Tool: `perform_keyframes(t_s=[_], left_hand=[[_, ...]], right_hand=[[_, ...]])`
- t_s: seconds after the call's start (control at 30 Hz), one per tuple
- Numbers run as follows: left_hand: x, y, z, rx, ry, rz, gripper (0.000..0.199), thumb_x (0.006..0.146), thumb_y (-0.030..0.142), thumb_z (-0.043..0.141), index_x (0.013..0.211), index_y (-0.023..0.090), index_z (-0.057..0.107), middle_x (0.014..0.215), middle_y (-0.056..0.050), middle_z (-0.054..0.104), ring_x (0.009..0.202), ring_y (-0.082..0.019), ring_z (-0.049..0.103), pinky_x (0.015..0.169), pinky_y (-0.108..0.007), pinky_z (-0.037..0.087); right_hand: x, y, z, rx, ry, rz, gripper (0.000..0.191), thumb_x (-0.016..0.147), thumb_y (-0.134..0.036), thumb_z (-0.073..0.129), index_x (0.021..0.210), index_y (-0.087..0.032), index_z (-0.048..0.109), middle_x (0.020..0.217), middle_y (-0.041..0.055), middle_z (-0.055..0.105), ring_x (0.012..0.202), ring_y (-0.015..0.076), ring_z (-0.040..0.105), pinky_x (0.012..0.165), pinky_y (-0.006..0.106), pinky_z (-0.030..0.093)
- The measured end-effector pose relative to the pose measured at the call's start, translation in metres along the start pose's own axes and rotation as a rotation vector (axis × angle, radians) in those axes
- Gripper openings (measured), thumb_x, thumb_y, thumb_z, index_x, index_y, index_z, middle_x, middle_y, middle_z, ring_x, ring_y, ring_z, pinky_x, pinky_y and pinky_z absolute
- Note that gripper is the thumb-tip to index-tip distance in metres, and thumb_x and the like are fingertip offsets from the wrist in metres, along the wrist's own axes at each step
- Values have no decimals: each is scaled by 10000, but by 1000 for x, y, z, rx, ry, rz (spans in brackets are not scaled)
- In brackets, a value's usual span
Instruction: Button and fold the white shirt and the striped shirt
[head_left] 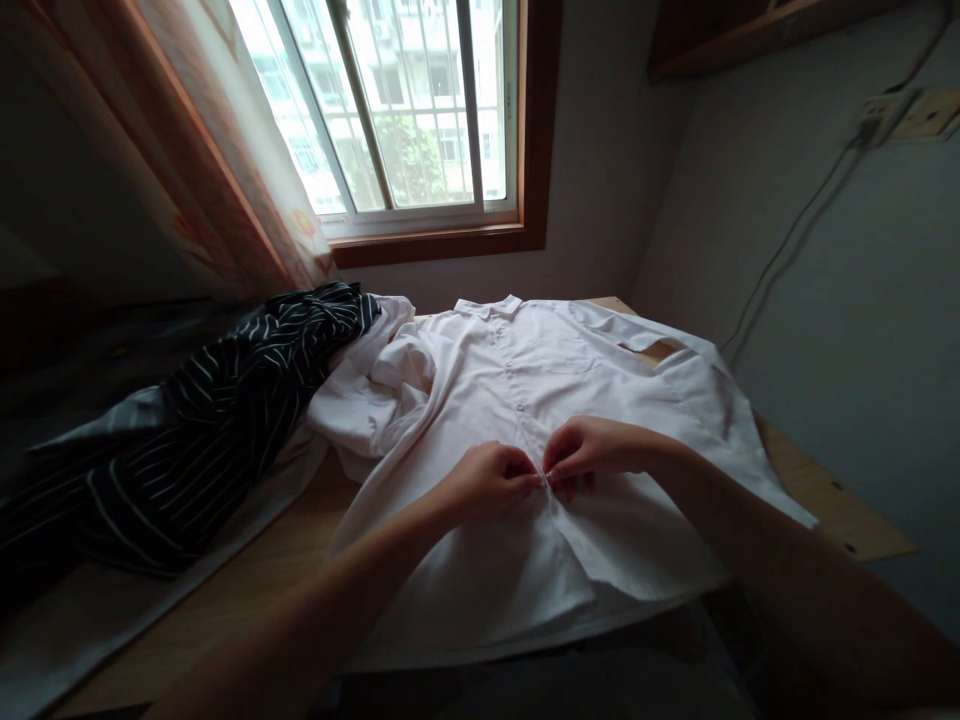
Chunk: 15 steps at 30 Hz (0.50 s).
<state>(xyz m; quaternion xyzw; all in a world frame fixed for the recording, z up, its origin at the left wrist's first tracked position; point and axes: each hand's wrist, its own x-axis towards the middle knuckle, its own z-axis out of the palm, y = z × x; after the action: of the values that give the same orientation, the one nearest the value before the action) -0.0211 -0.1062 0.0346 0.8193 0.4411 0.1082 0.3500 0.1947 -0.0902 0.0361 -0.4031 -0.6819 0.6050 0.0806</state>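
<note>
A white button-up shirt [480, 390] lies spread on a wooden table [817, 490], its collar toward the window and its hem toward me. Along its middle runs the button placket. My left hand [499, 478] pinches the placket in the lower part of the shirt. Right beside it, my right hand [581, 455] pinches the same strip from the other side, fingertips nearly touching those of the left. Whether a button is between the fingers is too small to tell.
Black striped clothing [247, 400] is heaped at the left on more white cloth. A window [405, 120] with a curtain [225, 140] stands behind the table. On the right wall, a cord [787, 235] hangs from a socket [881, 115], near a shelf [727, 45].
</note>
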Motion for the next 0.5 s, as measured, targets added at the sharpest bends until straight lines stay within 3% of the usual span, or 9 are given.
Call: perform_keyframes(t_s=[0.3,0.5], left_hand=[[-3,4,-2,33,7,11,259,814,330,548,764,158,735,687,-32,682,660,-156,555,609,-236,377],[-1,6,1,75,46,-15,415,901,359,424,641,163,680,617,-25,623,610,-145,514,590,-254,334]], right_hand=[[-1,-7,11,-65,76,-4,171,758,-310,667,777,-142,689,611,-5,659,515,101,563,483,200,429],[-1,-7,23,-49,162,-12,130,744,-272,645,694,-153,657,564,-2,633,514,117,584,481,203,450]])
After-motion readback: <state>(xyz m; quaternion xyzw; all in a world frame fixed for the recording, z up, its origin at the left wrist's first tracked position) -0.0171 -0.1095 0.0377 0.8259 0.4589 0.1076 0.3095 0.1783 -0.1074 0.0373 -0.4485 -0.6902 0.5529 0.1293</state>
